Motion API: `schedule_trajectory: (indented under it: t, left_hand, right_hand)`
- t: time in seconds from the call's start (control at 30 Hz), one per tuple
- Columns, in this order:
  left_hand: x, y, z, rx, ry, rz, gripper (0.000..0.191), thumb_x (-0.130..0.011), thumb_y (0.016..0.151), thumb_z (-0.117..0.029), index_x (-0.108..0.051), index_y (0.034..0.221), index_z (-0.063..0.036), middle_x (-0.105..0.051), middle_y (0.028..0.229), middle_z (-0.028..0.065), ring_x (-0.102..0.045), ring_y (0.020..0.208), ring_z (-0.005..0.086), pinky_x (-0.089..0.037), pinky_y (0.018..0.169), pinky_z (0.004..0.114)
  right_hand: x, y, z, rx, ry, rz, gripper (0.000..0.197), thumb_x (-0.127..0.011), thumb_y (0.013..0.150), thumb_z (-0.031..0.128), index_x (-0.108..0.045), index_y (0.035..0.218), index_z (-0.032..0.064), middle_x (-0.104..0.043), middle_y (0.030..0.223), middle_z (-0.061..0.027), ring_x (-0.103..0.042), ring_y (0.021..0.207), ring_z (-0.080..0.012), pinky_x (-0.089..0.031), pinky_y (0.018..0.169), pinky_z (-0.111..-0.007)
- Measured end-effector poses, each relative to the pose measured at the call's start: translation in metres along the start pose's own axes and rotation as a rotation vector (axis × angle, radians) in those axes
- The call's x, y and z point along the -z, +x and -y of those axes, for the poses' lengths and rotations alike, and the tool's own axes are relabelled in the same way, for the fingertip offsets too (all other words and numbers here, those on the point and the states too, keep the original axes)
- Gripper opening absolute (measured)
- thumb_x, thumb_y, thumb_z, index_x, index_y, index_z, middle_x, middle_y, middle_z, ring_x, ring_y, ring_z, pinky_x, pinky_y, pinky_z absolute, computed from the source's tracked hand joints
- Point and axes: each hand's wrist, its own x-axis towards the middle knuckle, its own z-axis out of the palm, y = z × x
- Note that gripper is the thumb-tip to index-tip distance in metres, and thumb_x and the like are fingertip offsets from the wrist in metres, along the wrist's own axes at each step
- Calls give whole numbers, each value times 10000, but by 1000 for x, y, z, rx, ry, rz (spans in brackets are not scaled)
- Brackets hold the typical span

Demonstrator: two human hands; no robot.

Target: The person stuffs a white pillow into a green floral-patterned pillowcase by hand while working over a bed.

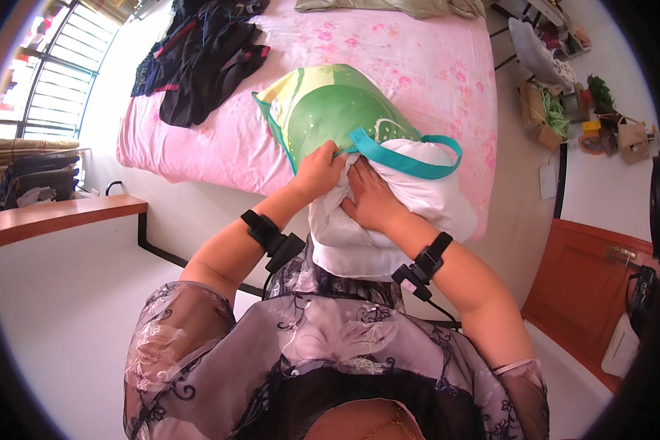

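Observation:
A green and yellow fabric bag [330,110] with teal edging lies on the bed, its mouth turned towards me. My left hand [322,170] grips the edge of that mouth. White bedding, apparently a folded quilt [363,250], is partly inside the bag and bulges out over the bed's near edge. My right hand [368,195] presses flat into the white cloth beside my left hand, fingers pointing at the opening. A teal strap handle [412,162] loops over the bulging cloth to the right. The bag hides the inner part of the bedding.
The bed has a pink floral sheet [440,66]. Dark clothes [203,66] lie at its far left, and beige cloth [390,5] at the far edge. A cardboard box [539,118] stands to the right, a reddish wooden door [583,291] at lower right. A wood-topped ledge [66,217] is at left.

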Motion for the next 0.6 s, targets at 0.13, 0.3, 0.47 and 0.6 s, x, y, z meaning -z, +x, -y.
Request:
schedule_trajectory:
  t: [0.13, 0.3, 0.47, 0.6]
  left_hand:
    - [1, 10, -6, -23, 99, -17, 328, -558, 853, -333, -541, 818, -8, -610, 815, 231, -585, 795, 405, -452, 698, 460]
    - [13, 43, -19, 91, 137, -57, 528, -595, 792, -538, -628, 755, -12, -613, 715, 217, -602, 717, 378, -463, 643, 443]
    - [15, 40, -31, 151, 101, -80, 570, -578, 821, -533, -600, 700, 24, -577, 654, 227, -569, 608, 341, -450, 605, 414]
    - [19, 49, -30, 148, 65, -149, 554, -543, 836, -531, -608, 702, 4, -591, 680, 226, -577, 646, 366, -450, 630, 433]
  right_hand:
    - [-3, 9, -2, -25, 17, -18, 734, -598, 744, 246, -288, 1307, -109, -277, 1371, -320, -256, 1307, -424, -206, 1107, -432]
    - [-2, 45, -16, -26, -68, -35, 779, -587, 752, 253, -234, 1342, -112, -289, 1369, -308, -268, 1302, -417, -211, 1107, -424]
    - [11, 80, -18, -11, -178, 119, 559, -521, 812, 237, -394, 1286, -30, -394, 1321, -258, -382, 1227, -380, -310, 1044, -428]
    - [37, 125, -1, 135, -568, 556, 473, -422, 883, 294, -439, 1318, 109, -423, 1365, -137, -370, 1279, -276, -253, 1078, -420]
